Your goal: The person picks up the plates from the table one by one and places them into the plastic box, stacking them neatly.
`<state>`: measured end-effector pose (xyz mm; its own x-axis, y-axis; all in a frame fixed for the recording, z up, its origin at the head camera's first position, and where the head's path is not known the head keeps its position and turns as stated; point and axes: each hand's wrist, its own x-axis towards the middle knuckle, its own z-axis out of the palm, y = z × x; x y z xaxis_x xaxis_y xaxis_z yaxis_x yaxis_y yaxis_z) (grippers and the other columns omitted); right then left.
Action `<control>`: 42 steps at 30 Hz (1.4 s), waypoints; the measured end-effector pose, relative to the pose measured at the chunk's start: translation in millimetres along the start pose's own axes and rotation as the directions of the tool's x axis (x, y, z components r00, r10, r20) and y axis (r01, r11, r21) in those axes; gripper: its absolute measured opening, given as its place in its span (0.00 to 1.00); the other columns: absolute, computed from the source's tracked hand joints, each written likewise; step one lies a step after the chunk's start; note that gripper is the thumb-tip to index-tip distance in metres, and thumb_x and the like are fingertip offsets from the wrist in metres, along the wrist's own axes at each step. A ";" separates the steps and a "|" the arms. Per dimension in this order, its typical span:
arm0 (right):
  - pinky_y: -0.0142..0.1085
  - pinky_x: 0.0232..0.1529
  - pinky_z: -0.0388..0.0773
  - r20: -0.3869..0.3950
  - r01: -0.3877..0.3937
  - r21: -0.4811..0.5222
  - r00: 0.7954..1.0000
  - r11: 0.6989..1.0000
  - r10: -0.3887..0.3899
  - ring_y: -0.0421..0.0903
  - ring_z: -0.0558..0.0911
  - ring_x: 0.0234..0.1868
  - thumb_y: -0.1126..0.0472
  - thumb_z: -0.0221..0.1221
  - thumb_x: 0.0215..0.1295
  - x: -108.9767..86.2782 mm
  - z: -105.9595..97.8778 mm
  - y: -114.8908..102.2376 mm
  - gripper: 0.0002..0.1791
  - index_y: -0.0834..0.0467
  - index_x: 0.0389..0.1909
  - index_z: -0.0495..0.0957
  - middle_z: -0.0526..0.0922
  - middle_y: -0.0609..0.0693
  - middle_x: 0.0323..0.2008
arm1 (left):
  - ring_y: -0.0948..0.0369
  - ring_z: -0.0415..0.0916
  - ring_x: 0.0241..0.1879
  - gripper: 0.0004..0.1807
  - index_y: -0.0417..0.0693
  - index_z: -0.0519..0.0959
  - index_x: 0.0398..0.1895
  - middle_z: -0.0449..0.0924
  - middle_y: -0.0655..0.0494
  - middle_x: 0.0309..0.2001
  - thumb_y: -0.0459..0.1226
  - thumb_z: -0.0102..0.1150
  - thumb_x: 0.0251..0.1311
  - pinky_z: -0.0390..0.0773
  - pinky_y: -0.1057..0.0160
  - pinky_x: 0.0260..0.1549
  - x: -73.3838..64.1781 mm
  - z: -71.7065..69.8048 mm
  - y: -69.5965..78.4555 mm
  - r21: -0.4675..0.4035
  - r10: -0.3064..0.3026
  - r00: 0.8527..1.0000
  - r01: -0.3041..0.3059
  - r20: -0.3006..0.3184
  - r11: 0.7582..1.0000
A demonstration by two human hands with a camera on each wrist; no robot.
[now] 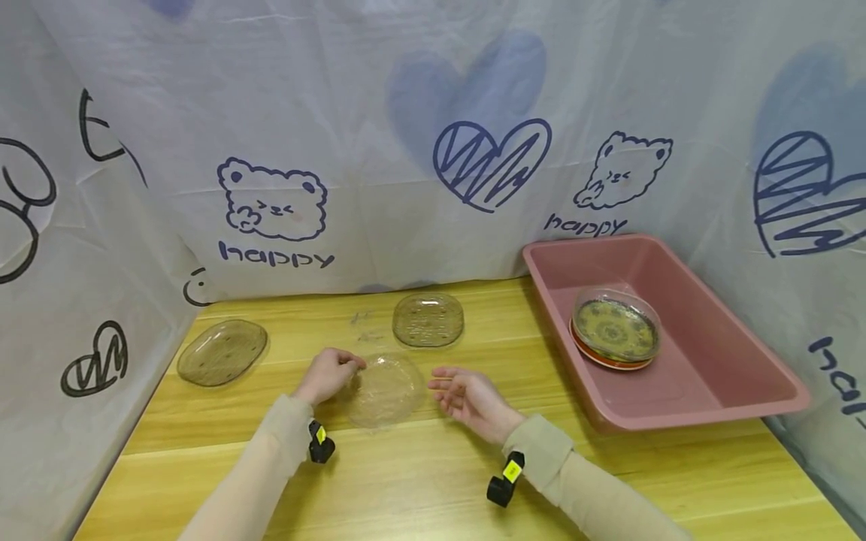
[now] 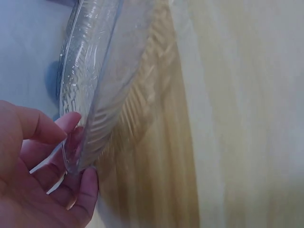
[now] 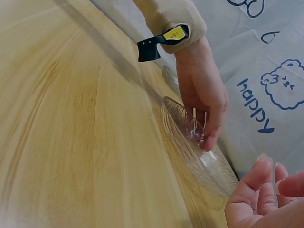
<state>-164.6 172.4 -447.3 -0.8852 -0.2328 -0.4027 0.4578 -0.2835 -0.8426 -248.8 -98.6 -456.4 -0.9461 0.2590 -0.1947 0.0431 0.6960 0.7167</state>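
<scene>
My left hand (image 1: 328, 373) pinches the left edge of a clear round plate (image 1: 386, 394) with a ridged border. In the left wrist view, the thumb and fingers of that hand (image 2: 42, 166) lie around the rim of the clear plate (image 2: 107, 95), which stands tilted close over the table. Off the plate's right side is my right hand (image 1: 473, 402), its fingers loosely curled and holding nothing. The right wrist view shows the left hand (image 3: 204, 99) at the far rim of the clear plate (image 3: 190, 147), with the right hand (image 3: 266, 199) near its closer edge.
A brownish see-through plate (image 1: 223, 353) lies at the left, and a rounded-square one (image 1: 428, 321) sits behind the clear plate. At the right, a pink basin (image 1: 717, 394) holds stacked plates (image 1: 616, 330), the top one clear. Printed cloth (image 1: 379, 225) hangs behind the wooden table (image 1: 406, 488).
</scene>
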 end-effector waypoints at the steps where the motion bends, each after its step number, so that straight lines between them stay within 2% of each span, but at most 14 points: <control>1: 0.28 0.47 0.75 0.000 -0.002 -0.002 1.000 1.000 0.002 0.44 0.76 0.47 0.75 0.45 0.56 0.1 -0.6 0.6 0.34 0.69 0.68 0.64 0.74 0.62 0.61 | 0.58 0.75 0.33 0.18 0.39 0.85 0.51 0.84 0.38 0.55 0.34 0.44 0.72 0.77 0.60 0.35 -0.7 1.1 1.1 -0.002 0.010 1.000 -0.010 -0.001 1.000; 4: 0.28 0.45 0.75 -0.002 0.002 -0.005 1.000 1.000 -0.002 0.44 0.76 0.47 0.75 0.45 0.56 0.2 -2.3 1.4 0.34 0.70 0.69 0.63 0.72 0.65 0.63 | 0.49 0.81 0.50 0.17 0.38 0.85 0.51 0.84 0.39 0.54 0.33 0.46 0.72 0.81 0.51 0.51 -1.8 4.4 5.0 -0.020 0.049 0.999 -0.049 -0.006 0.999; 5: 0.28 0.45 0.75 -0.004 0.004 -0.007 1.000 1.000 -0.004 0.44 0.76 0.47 0.75 0.45 0.57 0.2 -2.9 1.4 0.34 0.70 0.69 0.62 0.72 0.65 0.64 | 0.48 0.81 0.54 0.17 0.38 0.84 0.51 0.85 0.39 0.53 0.32 0.47 0.71 0.80 0.50 0.54 -1.9 5.6 6.8 -0.030 0.061 0.998 -0.062 -0.007 0.998; 7: 0.28 0.45 0.74 -0.011 0.006 -0.005 1.000 1.000 -0.006 0.44 0.76 0.46 0.74 0.44 0.60 0.4 -4.2 1.0 0.33 0.70 0.70 0.62 0.71 0.66 0.64 | 0.47 0.82 0.54 0.16 0.37 0.84 0.50 0.85 0.39 0.53 0.31 0.48 0.69 0.80 0.49 0.57 -1.1 7.8 9.1 -0.051 0.086 0.996 -0.087 -0.006 0.995; 12: 0.28 0.47 0.74 -0.044 0.030 -0.007 0.999 1.000 -0.030 0.43 0.76 0.46 0.72 0.43 0.64 0.9 -9.1 -0.6 0.30 0.70 0.69 0.63 0.71 0.67 0.65 | 0.54 0.85 0.43 0.16 0.34 0.83 0.52 0.82 0.36 0.57 0.29 0.49 0.68 0.85 0.60 0.47 0.5 13.2 16.5 -0.146 0.108 0.993 -0.101 0.037 0.984; 16: 0.30 0.47 0.74 -0.087 0.051 -0.014 0.995 0.999 -0.052 0.44 0.77 0.45 0.71 0.43 0.67 0.8 -13.7 -2.0 0.27 0.69 0.68 0.65 0.75 0.63 0.59 | 0.60 0.83 0.36 0.15 0.32 0.81 0.53 0.80 0.34 0.59 0.29 0.51 0.68 0.84 0.68 0.37 0.2 17.4 23.3 -0.178 0.121 0.990 -0.108 0.068 0.978; 21: 0.28 0.43 0.76 -0.154 0.074 -0.009 0.985 0.997 -0.074 0.43 0.78 0.42 0.70 0.44 0.69 0.2 -19.3 -4.9 0.25 0.68 0.66 0.67 0.80 0.57 0.52 | 0.60 0.84 0.32 0.19 0.31 0.77 0.59 0.82 0.32 0.53 0.27 0.49 0.68 0.86 0.67 0.35 -1.6 21.2 28.4 -0.236 0.131 0.986 -0.103 0.107 0.966; 24: 0.28 0.40 0.76 -0.181 0.082 -0.016 0.980 0.996 -0.084 0.42 0.78 0.41 0.69 0.44 0.70 -0.3 -23.4 -6.4 0.24 0.67 0.66 0.68 0.81 0.56 0.51 | 0.57 0.86 0.32 0.21 0.28 0.73 0.63 0.80 0.29 0.54 0.25 0.45 0.69 0.88 0.63 0.36 -1.8 22.7 29.2 -0.292 0.158 0.977 -0.111 0.140 0.950; 29: 0.28 0.42 0.77 -0.223 0.095 -0.032 0.970 0.995 -0.100 0.42 0.79 0.41 0.69 0.44 0.71 -1.2 -30.5 -8.0 0.23 0.66 0.66 0.68 0.82 0.55 0.50 | 0.57 0.86 0.32 0.25 0.29 0.69 0.67 0.71 0.29 0.66 0.23 0.41 0.67 0.88 0.61 0.35 -1.0 24.3 31.0 -0.344 0.186 0.968 -0.119 0.169 0.932; 36: 0.27 0.39 0.77 -0.286 0.118 -0.024 0.951 0.993 -0.119 0.41 0.78 0.39 0.69 0.44 0.72 -1.2 -38.8 -10.2 0.23 0.66 0.67 0.67 0.81 0.54 0.49 | 0.60 0.86 0.32 0.26 0.32 0.68 0.69 0.68 0.30 0.69 0.23 0.41 0.67 0.87 0.63 0.34 -0.6 27.4 34.8 -0.382 0.189 0.968 -0.115 0.162 0.917; 42: 0.26 0.37 0.77 -0.324 0.147 -0.012 0.935 0.989 -0.143 0.39 0.78 0.36 0.69 0.45 0.73 -4.2 -44.2 -10.3 0.23 0.66 0.67 0.66 0.80 0.51 0.44 | 0.48 0.87 0.39 0.31 0.31 0.62 0.72 0.64 0.26 0.70 0.21 0.38 0.63 0.88 0.64 0.36 0.6 30.8 40.5 -0.481 0.203 0.970 -0.115 0.134 0.869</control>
<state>-169.2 217.4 -452.7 -0.9197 0.1246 -0.3724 0.3221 -0.3032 -0.8968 -237.7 -49.6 -448.1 -0.8657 0.4826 -0.1332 -0.0081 0.2526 0.9675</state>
